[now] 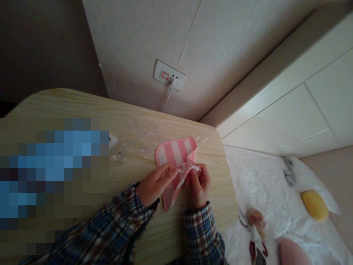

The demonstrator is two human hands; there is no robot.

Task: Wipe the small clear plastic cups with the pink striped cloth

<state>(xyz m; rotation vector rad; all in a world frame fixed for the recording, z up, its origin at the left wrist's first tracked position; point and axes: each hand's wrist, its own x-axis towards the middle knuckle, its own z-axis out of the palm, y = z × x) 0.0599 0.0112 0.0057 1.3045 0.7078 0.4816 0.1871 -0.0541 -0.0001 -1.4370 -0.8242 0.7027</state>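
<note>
A pink-and-white striped cloth (176, 151) lies partly on the wooden table, its right side lifted and folded. My left hand (156, 182) pinches a small clear plastic piece (185, 167) between thumb and finger, above the cloth. Closed around the cloth's raised edge is my right hand (200, 186), its fingertips close to the far end of the clear piece. Whether the right fingers also grip that piece, I cannot tell. Left of the cloth, several clear round plastic pieces, among them a near one (118, 157), are spread on the wood.
Small clear bits (202, 139) lie on the table (217, 176) beyond the cloth. A wall socket (170, 74) with a plugged-in cord is behind. At right, a white-covered bed (248, 173) holds a yellow object (314, 205) and red-handled scissors (259, 249). A blurred patch hides the left.
</note>
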